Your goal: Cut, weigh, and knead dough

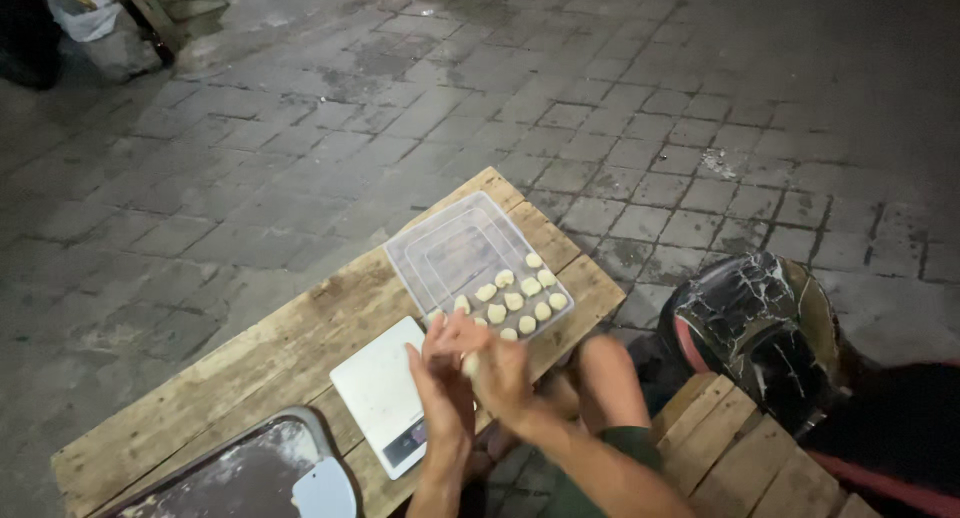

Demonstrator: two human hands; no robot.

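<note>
The left hand [442, 378] and right hand [503, 370] were pressed palm to palm around a dough piece [470, 363], seemingly rolling it round. Just beyond them sat the clear tray [450, 248] of dough balls [516, 300]; setting this piece in the row nearest the hands would call for parting the palms gently.

On the wooden table [300, 348] before us, dough pieces [515, 298] lie in a tray [450, 248]; nearer, to its left, a scale [380, 393], and a floured board [240, 473] farther left.
</note>
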